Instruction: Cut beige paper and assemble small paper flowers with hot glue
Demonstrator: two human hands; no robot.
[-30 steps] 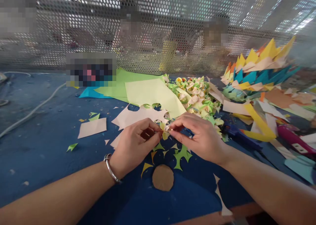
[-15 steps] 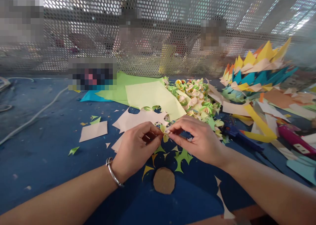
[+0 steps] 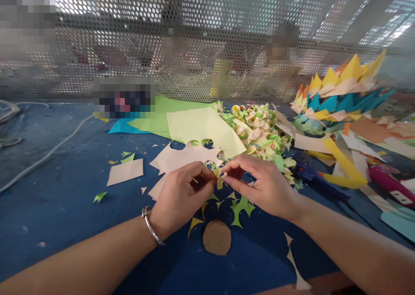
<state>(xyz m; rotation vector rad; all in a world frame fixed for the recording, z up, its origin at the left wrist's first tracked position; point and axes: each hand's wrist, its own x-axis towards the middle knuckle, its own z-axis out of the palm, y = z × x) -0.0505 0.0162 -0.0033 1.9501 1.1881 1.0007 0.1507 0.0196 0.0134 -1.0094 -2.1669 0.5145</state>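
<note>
Pinched a small, light, probably flimsy paper piece [image 3: 219,177] between left hand [image 3: 181,198] and right hand [image 3: 264,185], gripped at its edges above the tabletop [image 3: 58,200].

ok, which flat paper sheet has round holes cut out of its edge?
The pale pink sheet just beyond the left hand. The yellow-green sheet behind it and small pink piece at left are uncut.

Between left hand [image 3: 180,195] and right hand [image 3: 262,185]: small paper piece [image 3: 218,176]. Behind: paper sheets [image 3: 201,126]. In front, on table [image 3: 58,200]: round disc [image 3: 217,237].
</note>
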